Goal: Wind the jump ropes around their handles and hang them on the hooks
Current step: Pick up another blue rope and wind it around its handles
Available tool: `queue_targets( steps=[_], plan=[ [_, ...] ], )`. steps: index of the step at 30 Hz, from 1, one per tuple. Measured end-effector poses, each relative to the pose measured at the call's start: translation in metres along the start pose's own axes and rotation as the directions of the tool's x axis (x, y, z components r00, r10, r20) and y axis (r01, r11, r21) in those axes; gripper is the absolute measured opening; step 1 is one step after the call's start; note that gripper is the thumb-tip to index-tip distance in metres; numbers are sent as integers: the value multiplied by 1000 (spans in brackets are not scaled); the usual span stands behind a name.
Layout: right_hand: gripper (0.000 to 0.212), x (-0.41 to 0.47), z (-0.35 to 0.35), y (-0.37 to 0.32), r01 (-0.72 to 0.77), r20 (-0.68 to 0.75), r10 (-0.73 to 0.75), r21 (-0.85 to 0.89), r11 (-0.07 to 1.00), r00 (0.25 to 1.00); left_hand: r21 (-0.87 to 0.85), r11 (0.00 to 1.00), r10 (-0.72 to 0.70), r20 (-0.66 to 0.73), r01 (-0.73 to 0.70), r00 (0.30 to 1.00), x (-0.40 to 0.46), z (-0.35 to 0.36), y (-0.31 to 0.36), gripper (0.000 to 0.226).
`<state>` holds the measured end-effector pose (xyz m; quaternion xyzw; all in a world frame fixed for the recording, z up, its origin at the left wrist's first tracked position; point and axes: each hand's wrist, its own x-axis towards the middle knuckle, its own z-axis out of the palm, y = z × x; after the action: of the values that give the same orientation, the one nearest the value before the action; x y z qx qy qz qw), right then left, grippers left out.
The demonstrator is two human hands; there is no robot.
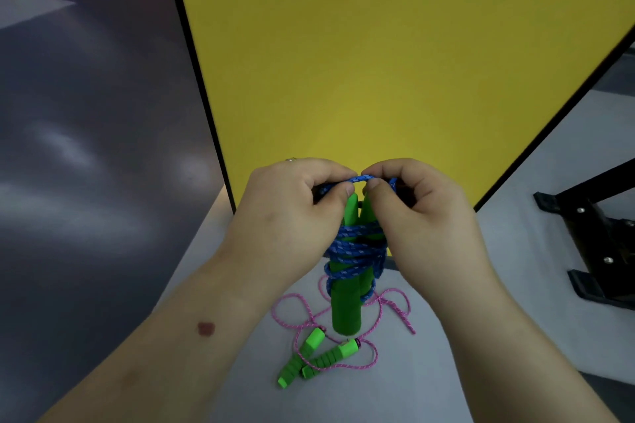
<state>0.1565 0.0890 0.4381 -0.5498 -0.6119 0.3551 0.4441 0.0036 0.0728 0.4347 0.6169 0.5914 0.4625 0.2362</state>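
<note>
A blue jump rope (355, 252) is wound around its two green handles (345, 306), which hang upright in front of a yellow board. My left hand (292, 206) and my right hand (422, 209) both pinch a loop of the blue rope above the handle tops, thumbs nearly touching. Below, on the grey floor, a pink jump rope (388, 306) lies loose and tangled with its two ribbed green handles (316, 359) side by side. No hook is visible.
A yellow board (395, 55) with a black frame stands straight ahead. A black metal base (598, 233) with bolts sits on the floor at the right. Dark glossy floor stretches away on the left.
</note>
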Motion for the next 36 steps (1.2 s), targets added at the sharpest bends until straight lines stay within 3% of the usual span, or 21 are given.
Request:
queue_targets(
  steps=[9, 20, 29, 36],
  plan=[
    [13, 51, -78, -205, 22, -31, -20, 79, 997, 999, -42, 999, 16, -22, -16, 1000, 85, -101, 182, 17],
    [7, 122, -181, -444, 87, -23, -90, -106, 991, 996, -52, 999, 0, -20, -1, 1000, 187, -209, 400, 13],
    [9, 214, -171, -495, 191, -48, -217, -322, 927, 975, 26, 999, -18, -97, 21, 995, 281, -227, 427, 12],
    [16, 264, -151, -511, 241, -120, -294, -329, 913, 948, 95, 995, 45, -210, -25, 977, 342, -230, 426, 27]
  ],
)
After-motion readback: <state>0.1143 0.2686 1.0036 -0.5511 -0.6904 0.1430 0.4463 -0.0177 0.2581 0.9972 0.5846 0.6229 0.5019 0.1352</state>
